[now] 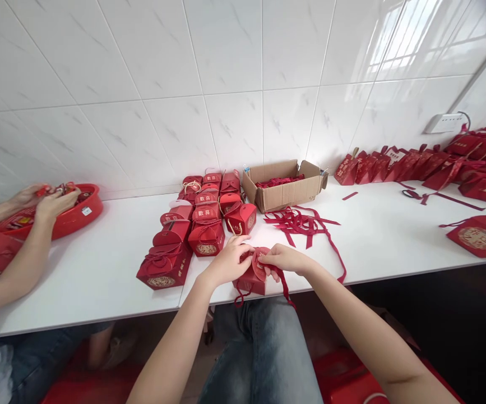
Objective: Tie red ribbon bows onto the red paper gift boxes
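A small red gift box point(251, 285) stands at the table's front edge, right before me. My left hand point(230, 261) is bent over its left side, its fingers gripping the top. From the right, my right hand point(283, 259) pinches the rounded top flap point(260, 264), thumb and forefinger closed on it. A dark red ribbon point(285, 289) hangs below the right fingers, and a loop of it dangles at the box's lower left. What the left fingertips press on is partly hidden.
Closed red boxes point(206, 238) stand in rows to the left. Loose ribbons point(299, 224) lie behind my right hand, near a cardboard box point(287, 193). More red bags point(364, 167) line the right wall. At left, another person's hands point(53, 202) work over a red basin point(89, 210).
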The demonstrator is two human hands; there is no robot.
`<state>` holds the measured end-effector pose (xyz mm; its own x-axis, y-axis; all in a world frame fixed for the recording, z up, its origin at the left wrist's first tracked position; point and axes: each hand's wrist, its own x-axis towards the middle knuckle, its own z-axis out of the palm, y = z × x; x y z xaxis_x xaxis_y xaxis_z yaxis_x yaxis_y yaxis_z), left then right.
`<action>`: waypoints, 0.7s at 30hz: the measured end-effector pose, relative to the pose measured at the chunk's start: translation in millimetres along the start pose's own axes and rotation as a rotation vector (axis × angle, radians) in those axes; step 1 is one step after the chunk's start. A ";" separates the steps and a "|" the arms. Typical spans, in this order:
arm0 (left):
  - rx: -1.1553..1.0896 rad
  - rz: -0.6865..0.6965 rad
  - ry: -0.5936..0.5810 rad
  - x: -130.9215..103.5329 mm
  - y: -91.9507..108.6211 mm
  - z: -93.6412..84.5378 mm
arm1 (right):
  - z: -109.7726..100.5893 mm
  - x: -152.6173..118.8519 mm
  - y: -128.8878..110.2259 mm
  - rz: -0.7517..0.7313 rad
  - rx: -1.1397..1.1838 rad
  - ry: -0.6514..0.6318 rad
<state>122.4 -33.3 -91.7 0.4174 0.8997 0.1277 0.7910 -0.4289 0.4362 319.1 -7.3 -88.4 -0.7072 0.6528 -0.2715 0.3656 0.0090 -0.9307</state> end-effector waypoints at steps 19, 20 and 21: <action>-0.381 -0.117 0.059 -2.3 -14.8 23.6 | -6.1 17.8 8.7 -0.064 0.040 -0.021; -0.386 -0.121 0.058 -1.8 -14.5 23.6 | -6.4 18.5 8.8 -0.046 0.034 -0.019; -0.387 -0.124 0.059 -1.3 -14.2 24.1 | -6.4 19.2 8.7 -0.033 0.029 -0.015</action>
<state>121.4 -30.4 -119.5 0.2942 0.9506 0.0987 0.6021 -0.2646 0.7533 312.6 10.1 -100.1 -0.7280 0.6408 -0.2436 0.3239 0.0084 -0.9460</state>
